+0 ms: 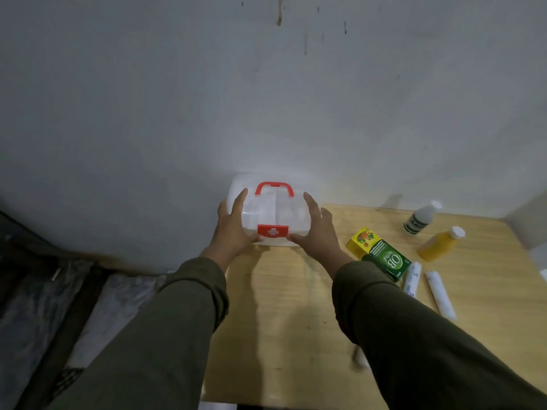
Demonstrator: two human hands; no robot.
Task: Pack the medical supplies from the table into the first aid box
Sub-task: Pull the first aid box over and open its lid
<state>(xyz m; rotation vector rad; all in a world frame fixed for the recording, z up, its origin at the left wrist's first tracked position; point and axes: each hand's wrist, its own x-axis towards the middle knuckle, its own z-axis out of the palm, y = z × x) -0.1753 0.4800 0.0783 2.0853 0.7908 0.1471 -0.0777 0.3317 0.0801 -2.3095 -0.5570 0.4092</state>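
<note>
The first aid box (pixel 273 208), clear plastic with a red handle (pixel 274 186) and a red latch with a white cross (pixel 272 231), stands closed at the table's far left corner by the wall. My left hand (pixel 233 226) holds its left side and my right hand (pixel 318 229) its right side, fingers laid over the lid and thumbs at the front lower edge beside the latch. To the right lie a green and yellow carton (pixel 381 255), a white bottle (pixel 420 217), a yellow bottle (pixel 441 244) and two white wrapped rolls (pixel 412 279) (pixel 441 294).
The wooden table (pixel 296 321) stands against a grey wall. Its left edge drops to a dark floor with patterned fabric (pixel 44 306). A small white item (pixel 359 358) lies partly hidden under my right sleeve.
</note>
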